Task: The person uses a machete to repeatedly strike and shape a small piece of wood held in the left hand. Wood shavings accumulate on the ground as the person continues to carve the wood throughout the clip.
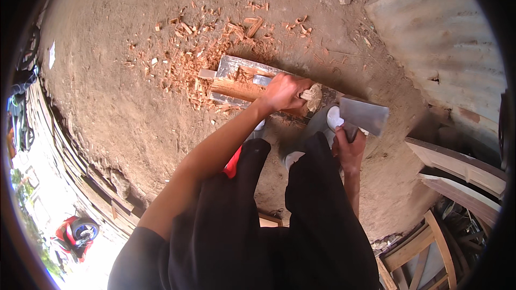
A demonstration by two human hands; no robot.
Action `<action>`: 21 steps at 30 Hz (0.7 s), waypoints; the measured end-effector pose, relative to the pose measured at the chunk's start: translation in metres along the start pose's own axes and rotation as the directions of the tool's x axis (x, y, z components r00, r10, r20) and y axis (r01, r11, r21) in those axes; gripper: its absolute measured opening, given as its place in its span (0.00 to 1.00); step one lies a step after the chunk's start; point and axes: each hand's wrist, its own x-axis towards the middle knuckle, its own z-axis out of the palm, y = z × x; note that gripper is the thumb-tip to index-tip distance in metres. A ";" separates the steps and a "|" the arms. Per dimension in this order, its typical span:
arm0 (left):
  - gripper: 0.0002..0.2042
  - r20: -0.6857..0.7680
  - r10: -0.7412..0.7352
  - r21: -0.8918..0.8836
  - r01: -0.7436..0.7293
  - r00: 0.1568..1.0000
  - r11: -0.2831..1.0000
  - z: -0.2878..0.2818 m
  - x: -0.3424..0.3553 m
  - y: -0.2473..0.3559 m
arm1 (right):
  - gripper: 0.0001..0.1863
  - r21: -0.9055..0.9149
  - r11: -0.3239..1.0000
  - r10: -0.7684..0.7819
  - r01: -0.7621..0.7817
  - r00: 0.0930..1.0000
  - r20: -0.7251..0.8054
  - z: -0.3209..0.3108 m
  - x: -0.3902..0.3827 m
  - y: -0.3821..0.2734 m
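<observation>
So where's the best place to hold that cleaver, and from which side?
Probably by the dark handle, coming from the person's side, where the right hand grips it: the broad, flat metal blade lies beyond, away from the body.

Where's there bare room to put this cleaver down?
Mostly bare dirt lies between the shavings and the wooden slats at left. Another patch runs between the right hand, holding the cleaver, and the planks. Crowded: the low board under the wood piece and left hand, shavings thick at its left end.

Smooth metal blade [363, 115], rough wooden piece [236, 89]
</observation>
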 end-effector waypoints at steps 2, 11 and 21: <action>0.19 0.021 0.001 0.008 -0.001 1.000 1.000 0.001 0.009 0.006 | 0.12 0.271 0.961 -0.040 0.052 0.998 -0.048 0.013 -0.008 -0.004; 0.19 -0.002 0.026 0.062 -0.026 1.000 0.998 0.016 0.008 -0.004 | 0.12 0.080 0.996 0.030 -0.035 0.997 0.069 -0.016 0.015 -0.025; 0.17 0.031 -0.006 0.103 0.003 0.999 0.995 0.017 0.013 0.001 | 0.17 0.293 0.956 -0.007 -0.022 0.995 0.100 0.019 0.001 -0.012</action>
